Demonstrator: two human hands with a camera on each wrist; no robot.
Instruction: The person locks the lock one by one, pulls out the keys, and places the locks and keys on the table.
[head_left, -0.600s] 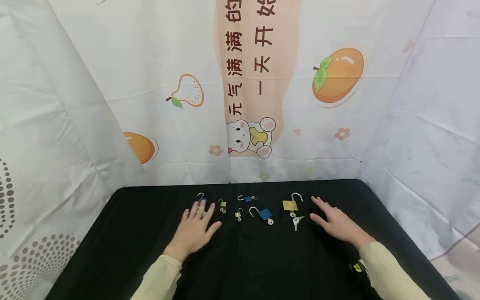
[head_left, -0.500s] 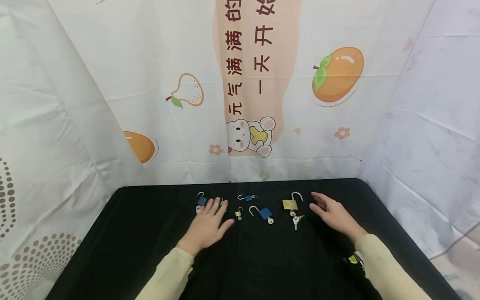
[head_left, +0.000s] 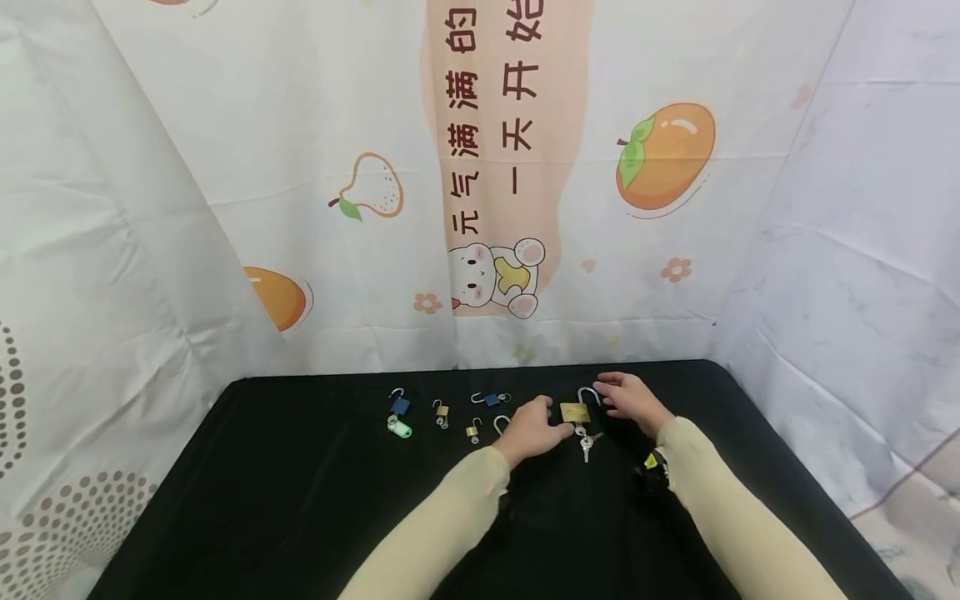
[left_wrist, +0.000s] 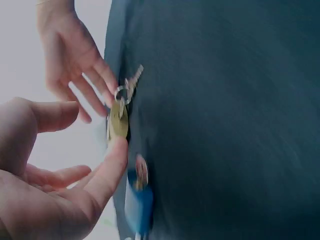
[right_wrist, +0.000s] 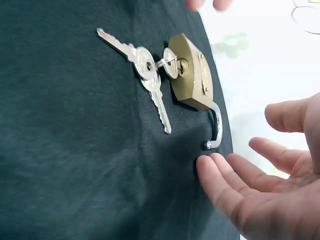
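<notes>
A large brass padlock (head_left: pixel 574 413) lies on the black cloth with its shackle unlatched. One key sits in its keyhole, and more keys (right_wrist: pixel 156 95) hang from it on a ring. My left hand (head_left: pixel 529 431) is just left of this padlock, thumb and fingers apart, holding nothing. On the right, my right hand (head_left: pixel 634 402) has its fingertips close to the shackle's free end; in the right wrist view a small gap shows between them. A larger blue padlock (left_wrist: pixel 140 202) is mostly hidden behind my left hand in the head view, where only its shackle (head_left: pixel 502 423) shows.
Further left lie a blue padlock with a green tag (head_left: pixel 400 407), two small brass padlocks (head_left: pixel 442 412) and a small blue padlock (head_left: pixel 491 400), shackles unlatched. The black table's far edge (head_left: pixel 337 375) meets a printed white curtain (head_left: pixel 337 275).
My left hand has moved right, from over the leftmost padlocks to beside the large brass one. My right hand has come left toward its shackle. The green tag is now uncovered.
</notes>
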